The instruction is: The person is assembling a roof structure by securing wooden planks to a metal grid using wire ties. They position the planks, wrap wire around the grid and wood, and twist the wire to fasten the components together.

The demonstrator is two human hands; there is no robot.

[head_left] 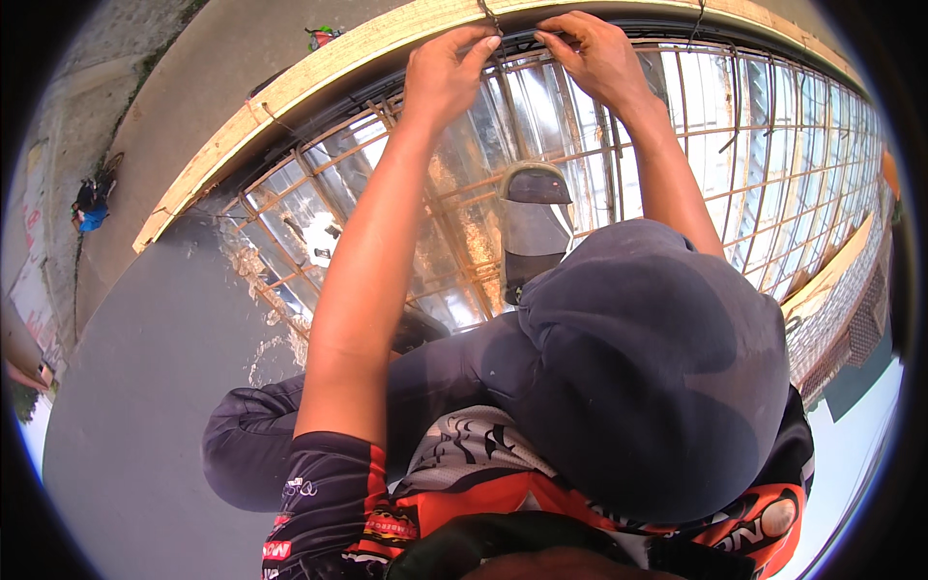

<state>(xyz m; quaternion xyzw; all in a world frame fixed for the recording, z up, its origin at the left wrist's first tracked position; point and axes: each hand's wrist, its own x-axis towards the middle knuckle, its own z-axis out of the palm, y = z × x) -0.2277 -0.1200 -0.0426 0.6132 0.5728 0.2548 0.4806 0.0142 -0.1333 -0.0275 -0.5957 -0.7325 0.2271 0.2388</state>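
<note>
Both my arms reach up to the inner edge of a long wooden plank [319, 60]. My left hand [447, 75] is closed in a pinch, thumb and forefinger at a thin dark tie wire [490, 16] that crosses the plank. To its right, my right hand [597, 66] also pinches, its fingertips beside the dark bars under the plank; what lies between them is too small to make out. Below my hands spreads a grid of rusty rebar [580, 155] over shiny metallic sheeting [464, 174].
My shoe [534, 217] stands on the grid between my arms, with my bent knee [657, 358] close below. Loose wire ends [735, 116] hang at the right. A smooth grey surface [145, 358] lies left. Far below left is a dark and blue bundle [92, 208].
</note>
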